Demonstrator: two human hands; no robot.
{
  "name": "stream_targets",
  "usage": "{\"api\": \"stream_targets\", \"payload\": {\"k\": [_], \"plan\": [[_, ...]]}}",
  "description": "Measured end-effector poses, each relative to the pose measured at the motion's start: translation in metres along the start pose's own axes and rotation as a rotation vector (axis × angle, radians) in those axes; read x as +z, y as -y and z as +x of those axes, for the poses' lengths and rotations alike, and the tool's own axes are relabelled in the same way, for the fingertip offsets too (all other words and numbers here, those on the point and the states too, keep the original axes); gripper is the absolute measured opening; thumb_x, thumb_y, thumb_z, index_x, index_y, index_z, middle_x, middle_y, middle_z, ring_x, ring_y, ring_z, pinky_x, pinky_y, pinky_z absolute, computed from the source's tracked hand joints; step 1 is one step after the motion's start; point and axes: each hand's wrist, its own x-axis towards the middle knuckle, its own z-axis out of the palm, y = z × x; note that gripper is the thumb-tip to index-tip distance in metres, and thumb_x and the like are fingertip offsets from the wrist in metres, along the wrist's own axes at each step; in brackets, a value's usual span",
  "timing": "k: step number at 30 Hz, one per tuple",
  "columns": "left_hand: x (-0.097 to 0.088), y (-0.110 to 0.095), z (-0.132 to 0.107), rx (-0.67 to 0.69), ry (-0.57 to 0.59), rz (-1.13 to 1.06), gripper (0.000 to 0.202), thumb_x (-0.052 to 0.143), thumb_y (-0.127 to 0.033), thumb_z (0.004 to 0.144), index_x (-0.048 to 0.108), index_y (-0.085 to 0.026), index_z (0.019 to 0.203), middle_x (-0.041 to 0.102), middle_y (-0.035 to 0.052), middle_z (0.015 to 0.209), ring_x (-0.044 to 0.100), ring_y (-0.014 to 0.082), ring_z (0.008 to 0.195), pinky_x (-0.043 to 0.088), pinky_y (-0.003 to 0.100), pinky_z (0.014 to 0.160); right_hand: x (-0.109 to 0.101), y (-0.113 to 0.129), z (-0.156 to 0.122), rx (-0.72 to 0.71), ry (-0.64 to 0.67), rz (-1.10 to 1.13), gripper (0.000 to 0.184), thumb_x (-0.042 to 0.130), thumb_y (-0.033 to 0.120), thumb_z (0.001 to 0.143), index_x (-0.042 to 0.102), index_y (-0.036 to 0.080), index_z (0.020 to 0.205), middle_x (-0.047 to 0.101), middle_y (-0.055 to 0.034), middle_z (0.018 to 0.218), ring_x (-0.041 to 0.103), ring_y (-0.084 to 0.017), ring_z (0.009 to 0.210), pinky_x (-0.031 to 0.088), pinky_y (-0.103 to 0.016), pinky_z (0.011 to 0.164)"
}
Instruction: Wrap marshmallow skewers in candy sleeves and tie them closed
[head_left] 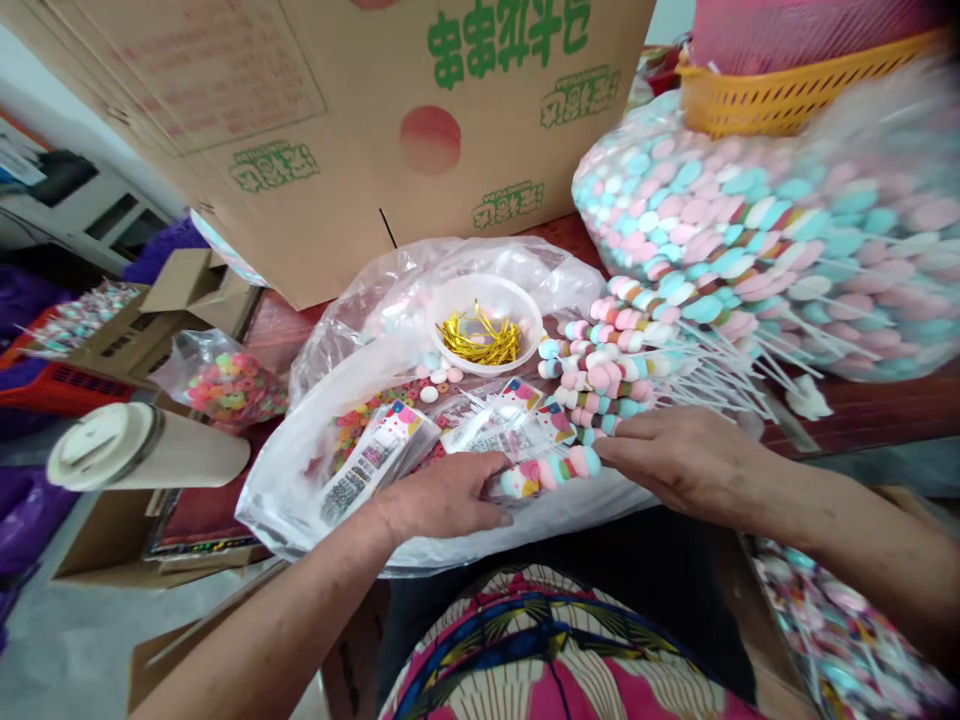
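A marshmallow skewer (553,470) in pink, blue and white lies level between my hands, low over the white plastic sheet (480,535). At its left end, my left hand (444,492) pinches a small clear printed bag, which seems to cover that end of the skewer. My right hand (671,462) is closed at the skewer's right end; its stick is hidden by the fingers. Stacks of flat printed bags (375,462) lie beside my left hand. Finished-looking marshmallow skewers (611,375) are piled just beyond my right hand, sticks pointing right.
A white bowl (486,290) holds gold twist ties (480,338). Behind stands a large cardboard box (360,150). A big bag of marshmallows (645,180) sits at right under a yellow basket (810,90). A lidded cup (187,447) and a bag of candy rings (232,385) are at left.
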Motion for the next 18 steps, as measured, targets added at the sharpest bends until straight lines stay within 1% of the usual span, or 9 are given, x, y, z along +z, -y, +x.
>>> {"api": "stream_targets", "payload": {"k": [1, 2, 5, 7, 9, 11, 13, 15, 18], "plan": [[0.002, 0.002, 0.003, 0.025, 0.053, -0.097, 0.034, 0.066, -0.035, 0.072, 0.06, -0.017, 0.1, 0.053, -0.0038, 0.069, 0.047, 0.0121, 0.062, 0.033, 0.023, 0.058, -0.002, 0.0, 0.0, -0.05, -0.071, -0.06, 0.02, 0.043, 0.009, 0.088, 0.06, 0.018, 0.083, 0.061, -0.0007, 0.066, 0.052, -0.014, 0.06, 0.031, -0.028, 0.057], [0.004, 0.005, 0.006, 0.049, 0.114, -0.203, 0.034, 0.069, -0.036, 0.069, 0.059, -0.017, 0.095, 0.05, -0.0056, 0.066, 0.044, 0.0102, 0.059, 0.032, 0.022, 0.055, -0.003, 0.0, 0.0, -0.101, -0.148, -0.116, 0.021, 0.042, 0.008, 0.088, 0.06, 0.018, 0.087, 0.063, -0.0015, 0.069, 0.053, -0.016, 0.064, 0.034, -0.03, 0.061], [0.008, 0.011, 0.017, 0.061, 0.274, -0.441, 0.043, 0.078, -0.04, 0.059, 0.058, -0.017, 0.091, 0.043, -0.0088, 0.058, 0.038, 0.0076, 0.051, 0.029, 0.02, 0.048, -0.009, 0.002, -0.002, -0.193, -0.326, -0.203, 0.02, 0.046, 0.009, 0.089, 0.059, 0.018, 0.1, 0.067, -0.0024, 0.079, 0.055, -0.017, 0.074, 0.039, -0.034, 0.069], [0.009, 0.012, 0.021, 0.062, 0.32, -0.496, 0.047, 0.08, -0.041, 0.056, 0.058, -0.017, 0.09, 0.042, -0.0097, 0.053, 0.036, 0.007, 0.047, 0.028, 0.02, 0.045, -0.011, 0.004, -0.005, -0.201, -0.384, -0.209, 0.022, 0.048, 0.009, 0.089, 0.057, 0.019, 0.106, 0.067, -0.0025, 0.084, 0.055, -0.017, 0.077, 0.04, -0.034, 0.069], [0.009, 0.011, 0.023, 0.073, 0.334, -0.492, 0.046, 0.081, -0.042, 0.056, 0.057, -0.017, 0.087, 0.043, -0.0094, 0.051, 0.037, 0.0072, 0.044, 0.028, 0.02, 0.043, -0.012, 0.005, -0.006, -0.19, -0.423, -0.201, 0.023, 0.05, 0.008, 0.088, 0.056, 0.019, 0.107, 0.067, -0.0032, 0.086, 0.055, -0.017, 0.079, 0.041, -0.034, 0.069], [0.009, 0.009, 0.022, 0.066, 0.334, -0.493, 0.043, 0.08, -0.041, 0.057, 0.056, -0.018, 0.084, 0.047, -0.0079, 0.054, 0.04, 0.0076, 0.044, 0.031, 0.02, 0.042, -0.01, 0.005, -0.006, -0.189, -0.398, -0.18, 0.021, 0.049, 0.008, 0.088, 0.057, 0.019, 0.105, 0.066, -0.0036, 0.084, 0.054, -0.017, 0.077, 0.04, -0.034, 0.067], [0.008, 0.004, 0.022, 0.042, 0.314, -0.483, 0.04, 0.079, -0.041, 0.059, 0.055, -0.018, 0.08, 0.05, -0.0067, 0.059, 0.043, 0.0078, 0.046, 0.035, 0.02, 0.042, -0.007, 0.007, -0.003, -0.206, -0.303, -0.134, 0.02, 0.046, 0.008, 0.088, 0.058, 0.018, 0.1, 0.065, -0.0032, 0.078, 0.053, -0.017, 0.07, 0.038, -0.032, 0.063], [0.009, -0.002, 0.023, 0.021, 0.265, -0.408, 0.037, 0.077, -0.042, 0.061, 0.054, -0.018, 0.078, 0.05, -0.0061, 0.061, 0.045, 0.0077, 0.047, 0.036, 0.02, 0.043, -0.002, 0.011, 0.002, -0.212, -0.196, -0.074, 0.02, 0.044, 0.007, 0.086, 0.06, 0.018, 0.093, 0.063, -0.0025, 0.073, 0.051, -0.016, 0.065, 0.034, -0.032, 0.059], [0.014, -0.01, 0.029, 0.022, 0.179, -0.274, 0.037, 0.075, -0.043, 0.062, 0.051, -0.019, 0.075, 0.049, -0.0064, 0.058, 0.047, 0.009, 0.046, 0.036, 0.021, 0.044, 0.007, 0.02, 0.015, -0.178, -0.082, 0.008, 0.019, 0.047, 0.006, 0.081, 0.061, 0.018, 0.086, 0.062, -0.0017, 0.071, 0.051, -0.016, 0.062, 0.03, -0.031, 0.056]]}}
